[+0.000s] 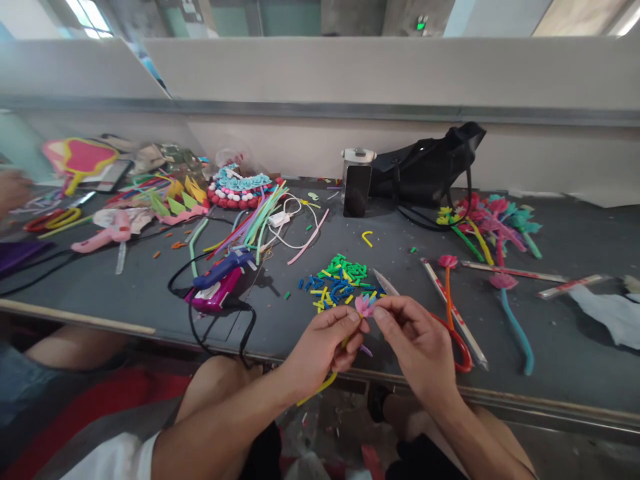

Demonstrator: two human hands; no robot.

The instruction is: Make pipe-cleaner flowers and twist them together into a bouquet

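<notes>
Just above the table's front edge, my left hand (333, 333) pinches a small pink and blue craft flower (365, 305) at its base. A yellow stem (320, 390) hangs below that hand, seemingly the flower's own. The fingers of my right hand (417, 340) are pinched together at the flower's right side, touching its petals. Scissors lie partly hidden behind my right hand, with the blade (385, 282) and a red-orange handle (463, 347) showing. Beyond my hands is a pile of short green, blue and yellow cut tubes (343, 280).
Left of the pile, a blue glue gun (223, 268) rests on a magenta box (217, 293) among black cords. Finished flowers (495, 220), wrapped sticks (453, 310) and a black bag (425, 170) lie right. A phone (357, 191) leans on a bottle. Another person's hand (13, 190) is far left.
</notes>
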